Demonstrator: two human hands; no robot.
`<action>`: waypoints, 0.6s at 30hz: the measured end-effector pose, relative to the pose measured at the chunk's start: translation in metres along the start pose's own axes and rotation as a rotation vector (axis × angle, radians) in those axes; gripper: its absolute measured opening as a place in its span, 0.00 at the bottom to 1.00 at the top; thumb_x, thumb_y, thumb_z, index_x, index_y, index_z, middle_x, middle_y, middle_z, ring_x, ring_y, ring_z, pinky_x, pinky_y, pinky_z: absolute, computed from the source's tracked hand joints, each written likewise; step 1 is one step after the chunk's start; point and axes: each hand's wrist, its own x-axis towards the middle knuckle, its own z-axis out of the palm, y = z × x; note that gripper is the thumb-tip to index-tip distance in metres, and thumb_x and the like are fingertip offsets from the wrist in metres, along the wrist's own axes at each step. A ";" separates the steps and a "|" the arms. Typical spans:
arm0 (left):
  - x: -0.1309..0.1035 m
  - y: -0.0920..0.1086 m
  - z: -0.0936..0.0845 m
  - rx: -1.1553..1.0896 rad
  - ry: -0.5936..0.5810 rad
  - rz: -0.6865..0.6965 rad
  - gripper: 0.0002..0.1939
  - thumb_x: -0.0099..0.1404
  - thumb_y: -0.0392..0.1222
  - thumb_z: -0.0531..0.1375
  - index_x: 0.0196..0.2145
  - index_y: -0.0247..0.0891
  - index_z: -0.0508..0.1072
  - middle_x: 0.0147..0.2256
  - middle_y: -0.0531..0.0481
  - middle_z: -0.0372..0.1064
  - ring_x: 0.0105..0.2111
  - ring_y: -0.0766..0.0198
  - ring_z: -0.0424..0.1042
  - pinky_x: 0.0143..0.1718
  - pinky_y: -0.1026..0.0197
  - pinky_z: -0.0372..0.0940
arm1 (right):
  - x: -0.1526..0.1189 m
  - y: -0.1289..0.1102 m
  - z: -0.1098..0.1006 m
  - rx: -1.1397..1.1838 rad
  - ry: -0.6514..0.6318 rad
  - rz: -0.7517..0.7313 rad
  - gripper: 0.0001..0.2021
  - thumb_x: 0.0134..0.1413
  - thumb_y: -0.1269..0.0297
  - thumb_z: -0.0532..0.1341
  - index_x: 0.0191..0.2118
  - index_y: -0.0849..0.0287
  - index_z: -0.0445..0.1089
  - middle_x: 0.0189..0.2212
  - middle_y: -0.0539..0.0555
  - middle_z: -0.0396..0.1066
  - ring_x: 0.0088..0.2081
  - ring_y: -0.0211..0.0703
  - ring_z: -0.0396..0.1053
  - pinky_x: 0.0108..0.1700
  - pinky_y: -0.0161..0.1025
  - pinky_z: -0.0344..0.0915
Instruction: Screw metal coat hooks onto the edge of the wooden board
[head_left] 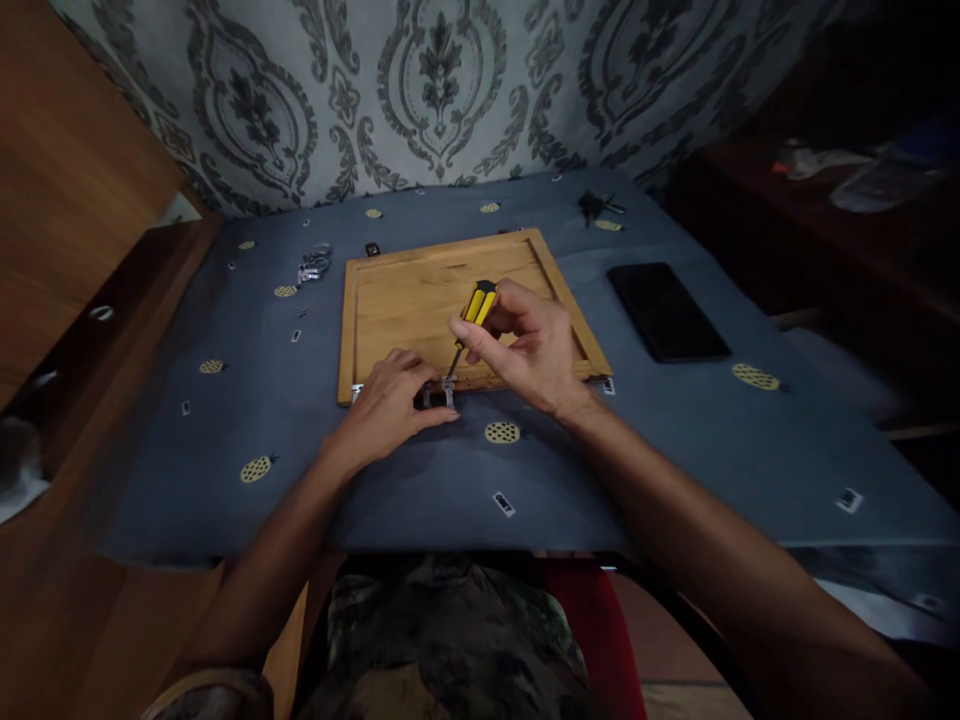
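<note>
A framed wooden panel [442,300], like a small cabinet door, lies flat on the cloth-covered table. At its near edge sits a small metal hinge [448,390], which my left hand [390,395] holds between thumb and fingers. My right hand [529,345] is closed around the yellow and black handle of a screwdriver [480,303]. The screwdriver slants down to the left, its tip at the hinge; whether it sits in a screw is too small to tell. Another metal piece [357,393] shows at the panel's near left corner.
Loose metal hardware [313,262] lies on the cloth left of the panel. A black phone-like slab [667,312] rests to the right, and a dark object [600,206] lies at the back right. Wooden furniture [75,180] borders the left side; a patterned wall [442,90] stands behind.
</note>
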 end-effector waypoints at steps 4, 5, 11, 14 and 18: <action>0.000 0.001 0.000 -0.012 -0.004 -0.016 0.13 0.64 0.48 0.73 0.40 0.38 0.78 0.38 0.48 0.71 0.43 0.52 0.70 0.44 0.53 0.65 | 0.001 0.000 0.001 0.014 0.010 -0.006 0.25 0.56 0.39 0.69 0.29 0.54 0.62 0.23 0.46 0.61 0.25 0.36 0.63 0.26 0.36 0.62; 0.000 0.001 0.000 -0.014 -0.005 -0.018 0.13 0.64 0.48 0.73 0.39 0.38 0.78 0.38 0.48 0.71 0.43 0.52 0.70 0.44 0.54 0.65 | 0.001 0.000 0.001 0.019 0.008 -0.005 0.24 0.56 0.40 0.69 0.29 0.54 0.62 0.23 0.46 0.61 0.25 0.36 0.63 0.26 0.36 0.62; 0.000 0.002 0.000 -0.009 -0.001 -0.021 0.14 0.63 0.47 0.73 0.39 0.37 0.77 0.39 0.47 0.71 0.43 0.52 0.71 0.45 0.53 0.65 | 0.000 0.003 0.001 0.030 -0.002 -0.001 0.24 0.56 0.41 0.69 0.29 0.54 0.62 0.24 0.45 0.62 0.25 0.36 0.63 0.26 0.37 0.62; 0.000 0.001 0.001 0.000 0.001 -0.012 0.14 0.63 0.47 0.73 0.39 0.38 0.77 0.39 0.48 0.71 0.43 0.52 0.71 0.45 0.52 0.66 | 0.000 0.004 0.002 0.025 -0.009 0.004 0.24 0.57 0.40 0.69 0.30 0.54 0.62 0.23 0.45 0.62 0.24 0.36 0.63 0.26 0.37 0.62; -0.001 0.000 0.001 0.000 -0.002 -0.013 0.14 0.64 0.48 0.72 0.40 0.38 0.77 0.39 0.47 0.72 0.44 0.52 0.71 0.45 0.52 0.66 | 0.000 0.005 0.003 0.017 -0.009 -0.003 0.24 0.57 0.40 0.69 0.29 0.54 0.62 0.23 0.45 0.62 0.24 0.36 0.62 0.26 0.37 0.61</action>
